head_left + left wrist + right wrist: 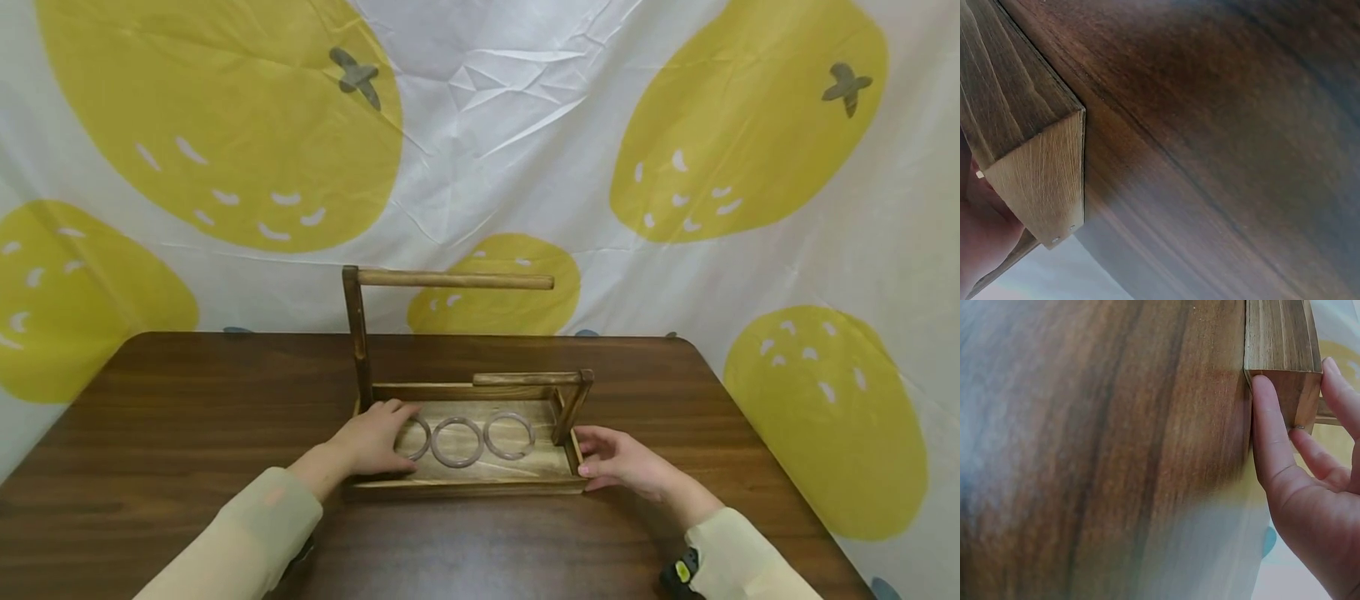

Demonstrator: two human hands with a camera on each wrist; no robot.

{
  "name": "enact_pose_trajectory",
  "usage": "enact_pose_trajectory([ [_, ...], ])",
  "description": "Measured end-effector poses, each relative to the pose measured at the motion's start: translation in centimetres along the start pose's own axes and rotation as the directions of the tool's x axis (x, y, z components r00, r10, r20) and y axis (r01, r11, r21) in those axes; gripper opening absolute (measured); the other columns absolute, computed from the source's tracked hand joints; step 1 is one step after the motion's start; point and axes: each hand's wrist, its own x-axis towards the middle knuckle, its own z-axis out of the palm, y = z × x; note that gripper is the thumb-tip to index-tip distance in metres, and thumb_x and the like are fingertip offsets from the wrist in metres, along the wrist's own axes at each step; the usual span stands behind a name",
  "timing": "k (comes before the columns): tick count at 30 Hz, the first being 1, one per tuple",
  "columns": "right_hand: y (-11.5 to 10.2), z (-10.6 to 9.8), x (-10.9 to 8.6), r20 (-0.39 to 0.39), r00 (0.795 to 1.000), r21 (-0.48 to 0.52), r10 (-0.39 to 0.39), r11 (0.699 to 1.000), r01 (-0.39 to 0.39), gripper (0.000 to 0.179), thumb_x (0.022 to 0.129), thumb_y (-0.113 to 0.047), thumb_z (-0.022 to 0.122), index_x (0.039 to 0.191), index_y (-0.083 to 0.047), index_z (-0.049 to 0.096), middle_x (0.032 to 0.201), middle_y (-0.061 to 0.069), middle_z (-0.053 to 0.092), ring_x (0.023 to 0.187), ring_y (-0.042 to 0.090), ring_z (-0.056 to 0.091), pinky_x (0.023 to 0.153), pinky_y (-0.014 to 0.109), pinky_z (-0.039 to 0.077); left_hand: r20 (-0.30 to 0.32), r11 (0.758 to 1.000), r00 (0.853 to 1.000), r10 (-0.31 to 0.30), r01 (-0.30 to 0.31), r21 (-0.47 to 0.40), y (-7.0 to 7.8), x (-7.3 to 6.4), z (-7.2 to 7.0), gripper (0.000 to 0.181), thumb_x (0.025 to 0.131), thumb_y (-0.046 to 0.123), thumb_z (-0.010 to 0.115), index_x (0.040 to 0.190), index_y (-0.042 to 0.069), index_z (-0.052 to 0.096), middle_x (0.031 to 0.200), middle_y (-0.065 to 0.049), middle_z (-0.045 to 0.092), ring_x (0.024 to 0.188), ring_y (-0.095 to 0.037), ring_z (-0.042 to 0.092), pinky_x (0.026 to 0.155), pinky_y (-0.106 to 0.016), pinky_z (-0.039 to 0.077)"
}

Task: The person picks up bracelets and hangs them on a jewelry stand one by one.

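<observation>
A wooden rack (480, 486) stands lengthwise on the table, with a shallow tray as its base. Inside lie a left ring (424, 437), a middle ring (457, 442) and a right ring (510, 436), all pale and translucent. My left hand (378, 437) reaches over the tray's left end, its thumb and fingers spread around the left ring, which it partly covers. At the opposite end, my right hand (618, 460) rests against the outside of the end wall (1284, 397). Its thumb lies extended along that wall in the right wrist view.
A tall post (356, 333) at the rack's left carries a long bar (457, 280) pointing right. The shorter right post (573, 408) holds a low bar (525, 379) pointing left. Behind the brown table (187, 392) hangs a lemon-print cloth (480, 167).
</observation>
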Motion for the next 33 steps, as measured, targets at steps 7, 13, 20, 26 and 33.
enact_pose_trajectory([
  [7,0.1,-0.3,0.0,-0.008,1.000,0.002,0.013,1.000,-0.013,0.083,0.086,-0.014,0.067,0.141,0.017,0.013,0.129,0.038,0.035,0.097,0.017,0.057,0.081,0.040,0.055,-0.013,0.999,1.000,0.023,-0.022,0.036,0.1,0.3,-0.3,0.070,0.073,0.032,0.076,0.131,0.003,0.051,0.126,-0.017,0.055,0.115,-0.035,0.049,0.094,-0.048,0.045],
  [13,0.2,-0.3,0.0,-0.008,1.000,0.002,0.018,1.000,-0.018,0.084,0.085,-0.015,0.068,0.141,0.017,0.014,0.128,0.037,0.035,0.095,0.016,0.057,0.081,0.039,0.055,-0.016,0.998,1.000,0.011,-0.010,0.068,0.2,0.8,0.0,0.068,0.069,0.036,0.075,0.127,0.007,0.055,0.116,-0.015,0.056,0.106,-0.033,0.050,0.087,-0.046,0.048],
  [20,0.2,-0.1,0.0,-0.008,1.000,0.006,0.017,1.000,-0.017,0.082,0.086,-0.014,0.067,0.141,0.017,0.014,0.127,0.036,0.037,0.094,0.015,0.058,0.081,0.039,0.055,-0.056,0.995,0.998,0.007,-0.002,0.096,0.0,1.3,0.3,0.068,0.062,0.036,0.073,0.121,0.005,0.056,0.108,-0.015,0.054,0.098,-0.032,0.051,0.080,-0.044,0.049],
  [26,0.0,0.1,0.0,0.000,1.000,0.009,0.009,1.000,-0.009,0.081,0.087,-0.013,0.066,0.141,0.017,0.013,0.126,0.036,0.038,0.094,0.015,0.058,0.080,0.039,0.055,-0.075,0.998,0.997,-0.037,0.041,0.056,0.0,1.2,0.2,0.065,0.062,0.036,0.073,0.118,0.009,0.054,0.107,-0.013,0.053,0.100,-0.031,0.051,0.081,-0.044,0.049],
  [33,0.0,0.0,0.0,0.001,1.000,0.017,0.012,1.000,-0.012,0.081,0.087,-0.012,0.066,0.141,0.017,0.014,0.126,0.036,0.038,0.093,0.015,0.058,0.080,0.038,0.055,-0.094,0.998,0.994,-0.058,0.060,0.018,0.1,1.3,-0.1,0.064,0.062,0.039,0.073,0.118,0.013,0.054,0.111,-0.011,0.054,0.105,-0.031,0.052,0.085,-0.045,0.049],
])
